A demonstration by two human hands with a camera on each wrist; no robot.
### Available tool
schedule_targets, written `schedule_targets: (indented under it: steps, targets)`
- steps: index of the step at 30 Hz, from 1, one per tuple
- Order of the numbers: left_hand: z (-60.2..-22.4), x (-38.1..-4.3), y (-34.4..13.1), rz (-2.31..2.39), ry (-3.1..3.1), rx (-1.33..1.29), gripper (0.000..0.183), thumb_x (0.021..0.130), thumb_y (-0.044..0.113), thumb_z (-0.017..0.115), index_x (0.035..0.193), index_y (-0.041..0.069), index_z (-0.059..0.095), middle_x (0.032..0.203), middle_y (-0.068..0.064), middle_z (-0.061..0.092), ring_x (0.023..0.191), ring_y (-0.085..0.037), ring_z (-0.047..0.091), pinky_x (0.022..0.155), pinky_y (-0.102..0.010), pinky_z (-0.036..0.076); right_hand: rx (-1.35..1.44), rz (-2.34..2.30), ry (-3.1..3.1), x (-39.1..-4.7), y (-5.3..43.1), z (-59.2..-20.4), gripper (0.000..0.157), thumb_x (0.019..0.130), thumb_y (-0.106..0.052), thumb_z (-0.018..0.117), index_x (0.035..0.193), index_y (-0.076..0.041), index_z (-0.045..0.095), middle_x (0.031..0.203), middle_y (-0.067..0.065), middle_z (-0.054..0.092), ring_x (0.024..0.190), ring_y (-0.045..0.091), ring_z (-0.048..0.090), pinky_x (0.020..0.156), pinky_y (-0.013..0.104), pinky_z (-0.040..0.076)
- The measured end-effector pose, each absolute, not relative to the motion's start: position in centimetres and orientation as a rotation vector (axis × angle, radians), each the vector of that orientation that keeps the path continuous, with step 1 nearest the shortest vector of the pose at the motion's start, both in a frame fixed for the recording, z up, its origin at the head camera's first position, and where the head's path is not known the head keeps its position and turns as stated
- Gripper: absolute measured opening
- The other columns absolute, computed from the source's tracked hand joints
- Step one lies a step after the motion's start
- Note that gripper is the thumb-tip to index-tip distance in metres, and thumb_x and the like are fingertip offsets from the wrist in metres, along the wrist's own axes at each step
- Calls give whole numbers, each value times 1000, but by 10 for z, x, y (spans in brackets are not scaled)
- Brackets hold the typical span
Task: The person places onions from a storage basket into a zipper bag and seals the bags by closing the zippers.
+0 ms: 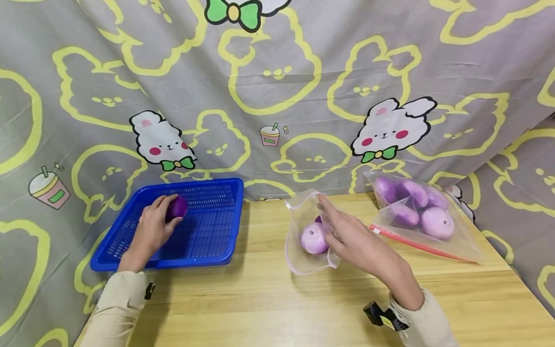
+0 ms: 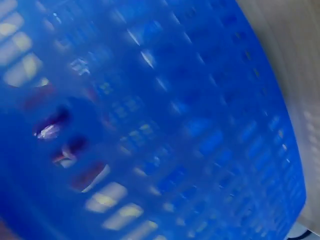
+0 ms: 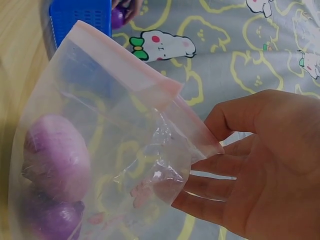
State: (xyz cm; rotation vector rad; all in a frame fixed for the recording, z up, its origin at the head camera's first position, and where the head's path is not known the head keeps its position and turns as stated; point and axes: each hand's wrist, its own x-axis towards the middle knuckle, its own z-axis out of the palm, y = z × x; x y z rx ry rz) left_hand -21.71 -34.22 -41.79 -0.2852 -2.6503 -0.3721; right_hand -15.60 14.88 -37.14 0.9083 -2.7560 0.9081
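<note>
My left hand (image 1: 151, 229) grips a dark purple onion (image 1: 177, 208) above the blue plastic basket (image 1: 236, 212) in the head view. Blurred blue basket wall (image 2: 200, 100) fills most of the left wrist view. Over on the other side, my right hand (image 1: 362, 246) holds the rim of a clear zip bag (image 1: 297, 258). In the right wrist view the thumb (image 3: 240, 115) and fingers pinch the bag's pink-edged mouth, which gapes. A paler purple onion (image 3: 60, 157) lies in the bag, with a darker onion (image 3: 55, 220) against it.
A second zip bag (image 1: 459, 241) with a red zip strip lies at the right on the wooden table (image 1: 269, 303), holding several purple, onion-like vegetables (image 1: 437, 223). A patterned grey curtain (image 1: 303, 82) hangs behind the table.
</note>
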Motion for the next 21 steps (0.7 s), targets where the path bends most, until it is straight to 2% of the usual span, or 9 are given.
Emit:
schedule_targets:
  steps: [6,11,21]
  targets:
    - [-407,-201,-312,-404,-2505,-337,66,80,6,82,139,5,53,141,-31,47,120,-57,46,90,-75,40,903,916,-2748,-156,151,-371,75,97,-8,54,159,-3,12,156,16,37,134,31,48,107,50,41]
    - [-397,-187,-289,-430,-2378,-394,70,78,6,84,141,9,54,144,-26,47,125,-51,47,93,-71,42,902,922,-2747,-154,151,-371,74,98,-7,53,159,-3,12,156,17,36,137,32,44,110,51,37]
    - [-396,-168,-256,-476,-2291,-512,73,73,0,86,139,10,56,145,-23,48,128,-47,46,93,-69,44,908,902,-2744,-155,154,-369,73,97,-7,53,158,0,12,156,18,37,137,33,45,110,51,38]
